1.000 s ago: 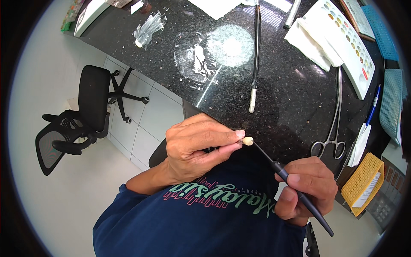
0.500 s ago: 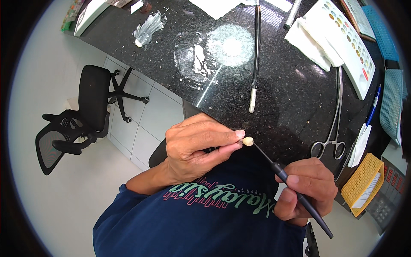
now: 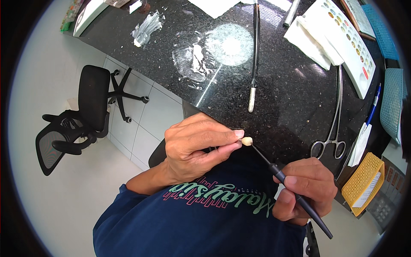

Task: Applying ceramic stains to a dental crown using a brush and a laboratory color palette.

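Pinched between the thumb and fingers of my left hand (image 3: 205,145) is a small cream, tooth-shaped piece (image 3: 247,141), apparently on a thin metal holder, held just past the fingertips near the counter's front edge. My right hand (image 3: 306,188) grips a slim black-handled instrument (image 3: 312,218), its thin tip meeting the piece's right side; whether it touches exactly is too small to tell. Behind them on the black speckled counter (image 3: 282,115) lies a long black rod (image 3: 255,60) with a pale end. Steel scissor-handled forceps (image 3: 328,142) rest right of the piece.
A white palette with colored wells (image 3: 359,68), folded tissue (image 3: 312,43), white smears (image 3: 197,60), a crumpled clear piece (image 3: 147,28), a blue pen (image 3: 372,107), blue baskets (image 3: 389,98) and a yellow basket (image 3: 361,180) surround the work. A black office chair (image 3: 92,98) stands left.
The cream piece and the instrument's tip have shifted very slightly left. My hands keep the same grips and nearly the same positions.
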Demonstrator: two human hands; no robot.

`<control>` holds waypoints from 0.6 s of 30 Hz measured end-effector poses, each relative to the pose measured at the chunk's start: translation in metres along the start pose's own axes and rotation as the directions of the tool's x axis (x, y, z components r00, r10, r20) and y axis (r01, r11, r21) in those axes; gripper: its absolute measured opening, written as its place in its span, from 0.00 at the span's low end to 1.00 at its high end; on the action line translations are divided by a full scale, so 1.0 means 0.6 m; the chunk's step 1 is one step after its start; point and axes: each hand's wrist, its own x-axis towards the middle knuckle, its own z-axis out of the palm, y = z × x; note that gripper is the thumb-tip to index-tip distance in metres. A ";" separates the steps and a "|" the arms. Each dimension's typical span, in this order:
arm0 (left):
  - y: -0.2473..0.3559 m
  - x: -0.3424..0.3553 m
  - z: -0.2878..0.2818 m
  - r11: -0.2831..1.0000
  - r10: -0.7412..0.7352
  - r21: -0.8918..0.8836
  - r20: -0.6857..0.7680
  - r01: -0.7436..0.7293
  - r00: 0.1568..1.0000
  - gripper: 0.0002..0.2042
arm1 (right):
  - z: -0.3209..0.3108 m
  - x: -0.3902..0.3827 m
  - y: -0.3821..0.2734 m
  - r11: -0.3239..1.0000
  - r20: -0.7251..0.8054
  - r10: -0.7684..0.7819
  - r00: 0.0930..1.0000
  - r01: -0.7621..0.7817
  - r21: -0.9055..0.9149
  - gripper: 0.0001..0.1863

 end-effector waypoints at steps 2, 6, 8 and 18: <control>0.001 0.001 0.000 1.000 -0.002 0.005 0.005 0.002 1.000 0.10 | 0.000 -0.001 0.000 1.000 0.001 0.000 1.000 0.000 0.014 0.12; 0.000 -0.003 0.002 1.000 -0.010 -0.012 -0.007 0.010 1.000 0.08 | 0.003 -0.001 0.000 1.000 -0.024 -0.003 1.000 0.003 0.012 0.11; 0.000 0.000 0.001 1.000 0.009 -0.002 -0.007 -0.009 1.000 0.10 | 0.003 -0.001 0.001 1.000 -0.009 -0.005 1.000 0.005 0.010 0.12; 0.001 0.002 0.000 1.000 -0.013 0.011 0.010 0.013 1.000 0.10 | -0.026 -0.005 -0.001 0.997 -0.068 -0.037 0.997 0.041 0.066 0.15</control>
